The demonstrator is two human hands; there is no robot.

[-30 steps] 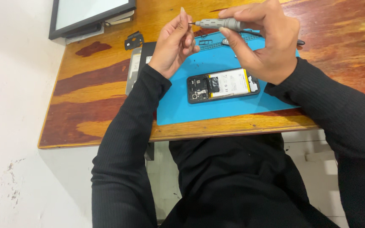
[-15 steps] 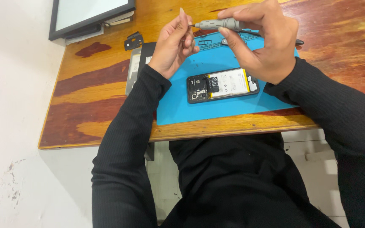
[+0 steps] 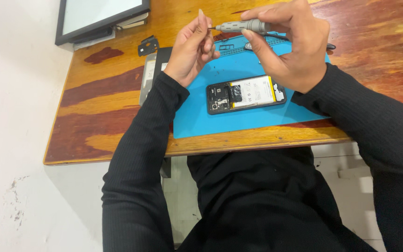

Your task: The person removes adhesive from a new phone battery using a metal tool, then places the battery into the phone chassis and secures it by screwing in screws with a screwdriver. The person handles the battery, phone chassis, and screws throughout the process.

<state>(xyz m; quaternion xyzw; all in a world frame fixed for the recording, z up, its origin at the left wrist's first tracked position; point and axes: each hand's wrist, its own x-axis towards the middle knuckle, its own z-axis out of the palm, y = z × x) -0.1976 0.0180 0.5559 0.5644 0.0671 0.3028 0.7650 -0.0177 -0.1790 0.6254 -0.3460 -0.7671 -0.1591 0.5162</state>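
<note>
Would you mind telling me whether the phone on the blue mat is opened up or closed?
Opened: the phone lies with its back cover off, battery and circuit board exposed.

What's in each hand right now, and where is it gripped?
Right hand grips the grey screwdriver by its handle. Left hand fingertips meet the bit's tip; whether they hold anything cannot be told.

Bright, even light, sharp focus (soft shadows).
</note>
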